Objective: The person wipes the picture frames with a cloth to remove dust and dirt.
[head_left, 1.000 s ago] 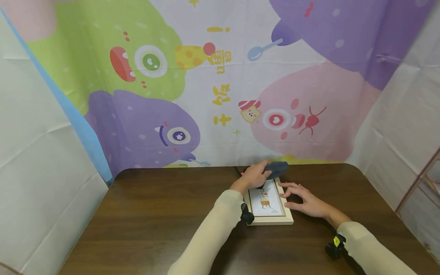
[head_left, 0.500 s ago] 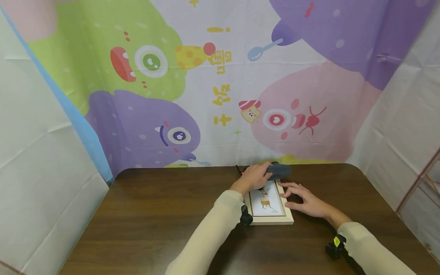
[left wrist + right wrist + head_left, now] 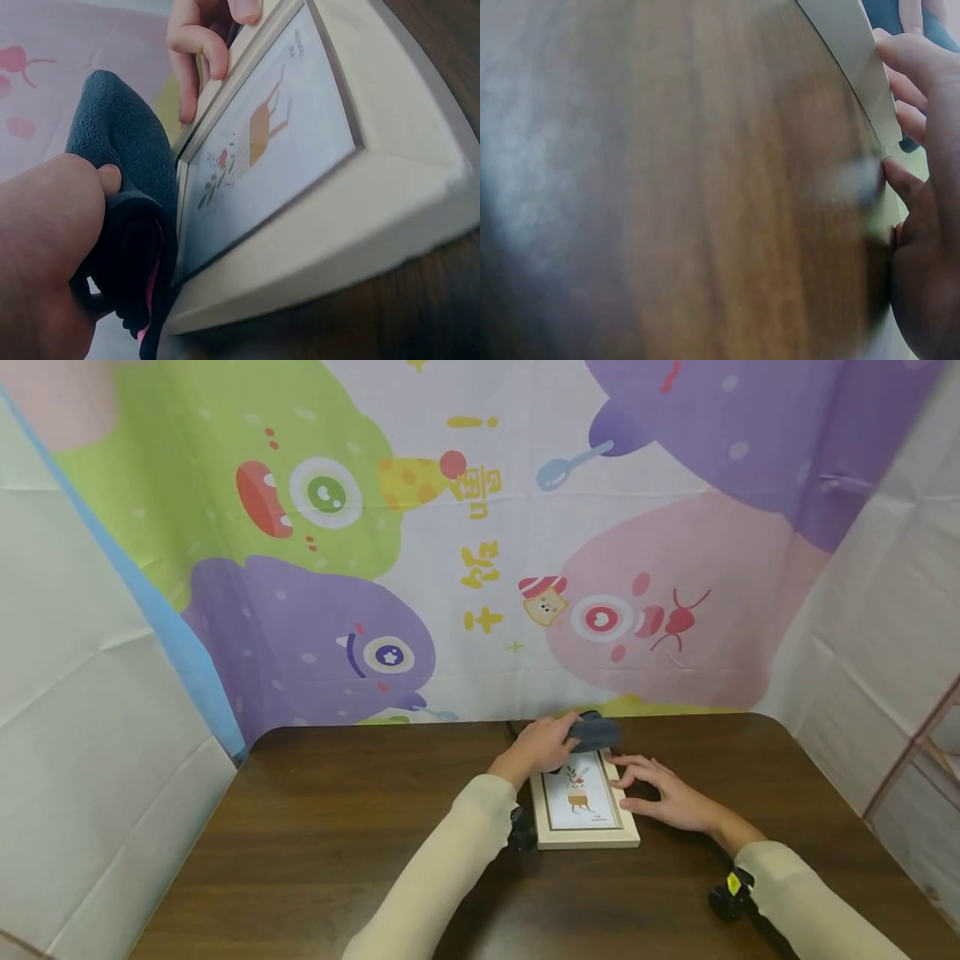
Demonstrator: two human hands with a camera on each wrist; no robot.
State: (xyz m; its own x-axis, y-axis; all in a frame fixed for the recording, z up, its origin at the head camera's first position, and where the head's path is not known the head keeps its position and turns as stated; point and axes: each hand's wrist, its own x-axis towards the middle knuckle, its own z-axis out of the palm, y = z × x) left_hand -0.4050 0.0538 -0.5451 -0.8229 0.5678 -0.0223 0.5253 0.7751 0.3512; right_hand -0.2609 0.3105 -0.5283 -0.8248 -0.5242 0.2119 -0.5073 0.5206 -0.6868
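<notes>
A picture frame (image 3: 588, 840) with a pale wooden border lies flat on the table; its print shows a plant in a brown-orange pot on legs. My left hand (image 3: 536, 745) grips a folded, plush dark blue-grey cloth (image 3: 596, 735) over the frame's far end, which it partly hides. In the left wrist view the cloth (image 3: 124, 135) touches the frame, and a pink edge shows in its folds. My right hand (image 3: 667, 797) rests against the frame's right side, its fingertips and thumb touching the border, the fingers loosely bent.
The dark brown wooden table (image 3: 360, 827) has rounded far corners. Behind it hangs a cartoon-printed curtain (image 3: 480, 677), close to the frame's far end. Pale cloth walls (image 3: 862, 610) stand at both sides. A black strap end (image 3: 512, 727) shows beyond my left hand.
My left hand and the cloth have shifted a little to the left across the frame's far end, uncovering more of the print. The right hand and the frame have stayed put.
</notes>
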